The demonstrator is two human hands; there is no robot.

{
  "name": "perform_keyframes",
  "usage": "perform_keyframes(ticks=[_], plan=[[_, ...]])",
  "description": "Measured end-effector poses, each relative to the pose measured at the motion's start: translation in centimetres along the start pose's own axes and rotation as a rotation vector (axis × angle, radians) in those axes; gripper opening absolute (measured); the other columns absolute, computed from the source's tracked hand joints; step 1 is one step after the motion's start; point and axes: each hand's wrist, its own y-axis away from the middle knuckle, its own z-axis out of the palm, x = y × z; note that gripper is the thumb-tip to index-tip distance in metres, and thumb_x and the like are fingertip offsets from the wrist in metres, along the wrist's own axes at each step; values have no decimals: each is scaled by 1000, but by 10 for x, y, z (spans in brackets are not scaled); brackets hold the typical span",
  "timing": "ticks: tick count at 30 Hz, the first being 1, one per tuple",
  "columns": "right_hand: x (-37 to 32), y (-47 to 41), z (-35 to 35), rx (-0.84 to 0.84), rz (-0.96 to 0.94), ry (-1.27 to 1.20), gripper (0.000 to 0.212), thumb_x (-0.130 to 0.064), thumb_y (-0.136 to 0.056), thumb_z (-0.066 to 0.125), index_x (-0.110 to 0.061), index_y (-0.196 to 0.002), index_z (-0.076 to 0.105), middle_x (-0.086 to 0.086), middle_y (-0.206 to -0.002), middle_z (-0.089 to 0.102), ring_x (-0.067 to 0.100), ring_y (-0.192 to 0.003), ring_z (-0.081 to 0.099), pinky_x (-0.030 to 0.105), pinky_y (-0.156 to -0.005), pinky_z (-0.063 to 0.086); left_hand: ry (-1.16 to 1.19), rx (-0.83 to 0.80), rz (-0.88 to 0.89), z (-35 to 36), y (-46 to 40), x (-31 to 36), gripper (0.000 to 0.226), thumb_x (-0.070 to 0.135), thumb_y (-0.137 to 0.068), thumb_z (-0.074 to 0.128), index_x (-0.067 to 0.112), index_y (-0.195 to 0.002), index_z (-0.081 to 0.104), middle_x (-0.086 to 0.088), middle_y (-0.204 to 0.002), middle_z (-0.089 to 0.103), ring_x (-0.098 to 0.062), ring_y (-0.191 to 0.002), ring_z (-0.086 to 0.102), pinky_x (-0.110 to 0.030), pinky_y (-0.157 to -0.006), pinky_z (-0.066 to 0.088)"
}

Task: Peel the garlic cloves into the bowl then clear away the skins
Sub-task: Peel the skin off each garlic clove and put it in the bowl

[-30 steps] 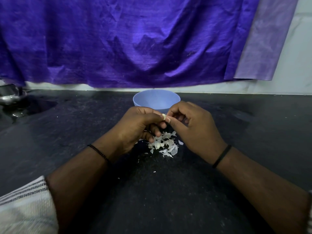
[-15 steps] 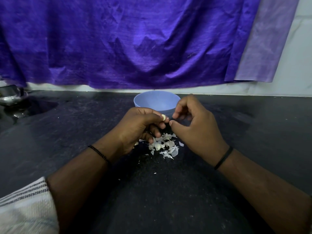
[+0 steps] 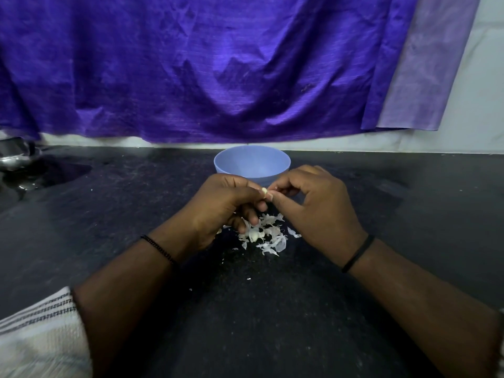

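My left hand point(image 3: 223, 205) grips a small pale garlic clove point(image 3: 264, 190) between thumb and forefinger, just in front of the light blue bowl point(image 3: 252, 165). My right hand point(image 3: 313, 208) meets it from the right, its thumb and forefinger pinching at the clove's tip. Below the two hands lies a heap of white garlic skins point(image 3: 268, 236) on the dark counter, with one whole clove point(image 3: 253, 236) showing in it. What the bowl holds is hidden from this angle.
A black speckled counter point(image 3: 136, 214) stretches to both sides. A purple cloth point(image 3: 218, 64) hangs along the back wall. A shiny steel vessel point(image 3: 13, 156) stands at the far left, with a wet patch beside it. Tiny skin flecks lie scattered on the counter in front of the heap.
My right hand pulled a little away from the clove half a second ago, then came back and pinches at its tip again. The left hand kept hold of the clove.
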Motion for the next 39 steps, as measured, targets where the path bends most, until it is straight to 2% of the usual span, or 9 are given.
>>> perform_keyframes(ticks=[4, 6, 9, 14, 17, 20, 27, 34, 39], plan=[[-3, 1, 0, 2, -27, 8, 11, -32, -81, 66, -23, -75, 64, -15, -73, 55, 10, -74, 52, 30, -67, 44, 11, 39, 10, 1, -1, -2, 14, 5, -91, 62, 2, -81, 71, -13, -74, 67, -18, -50, 55, -24, -41, 40], [-3, 1, 0, 3, -15, -52, 22, -39, -81, 60, -22, -68, 59, -12, -68, 55, 12, -71, 52, 34, -65, 44, 31, 71, 11, 0, -2, -3, 13, 7, -90, 64, 0, -86, 73, -14, -76, 67, -18, -51, 54, -23, -40, 40], [-2, 1, -1, 25, 6, -29, 33, -41, -81, 64, -19, -59, 53, -8, -61, 53, 13, -66, 50, 38, -62, 45, 58, 114, 9, -2, -3, -3, 15, 9, -89, 66, -4, -93, 73, -12, -76, 67, -17, -51, 54, -22, -39, 40], [-3, 0, -2, -19, 58, -30, 20, -21, -76, 77, -27, -85, 61, -14, -75, 62, 8, -79, 56, 36, -71, 51, 88, 98, -10, -3, -4, -2, 15, 9, -89, 65, -3, -94, 73, -10, -74, 68, -16, -51, 54, -23, -41, 39], [0, 1, 0, -21, 36, -23, 24, -28, -79, 79, -27, -101, 70, -15, -82, 65, 9, -82, 57, 35, -74, 52, 80, 64, -16, -3, -3, -2, 16, 9, -90, 63, -3, -94, 73, -12, -76, 68, -17, -52, 54, -24, -43, 40], [2, 1, 1, -24, 8, -8, 26, -35, -77, 80, -25, -101, 74, -13, -84, 67, 11, -81, 57, 38, -73, 51, 63, 34, -25, -1, -2, -3, 18, 9, -91, 63, -6, -97, 71, -10, -74, 68, -16, -53, 55, -23, -42, 40], [1, 1, 1, 1, 5, -8, 7, -25, -83, 76, -23, -90, 76, -14, -80, 64, 10, -79, 55, 30, -72, 46, 3, 25, 2, -3, -1, -3, 22, 20, -93, 64, 2, -87, 74, -12, -80, 71, -15, -54, 54, -21, -41, 39], [-1, 1, 2, 8, 83, -65, 10, -24, -82, 79, -23, -91, 74, -14, -81, 65, 10, -81, 59, 33, -73, 52, -227, 374, 61, -6, -6, -5, 36, 30, -97, 61, 5, -75, 73, -4, -59, 64, -14, -45, 52, -19, -38, 36], [3, -8, 10, 86, 83, -26, 11, -26, -82, 77, -23, -92, 73, -13, -87, 67, 8, -86, 58, 31, -77, 51, -477, 487, 152, -5, -8, -8, 39, 32, -93, 64, 8, -62, 65, 4, -45, 56, -9, -42, 52, -25, -54, 43]])
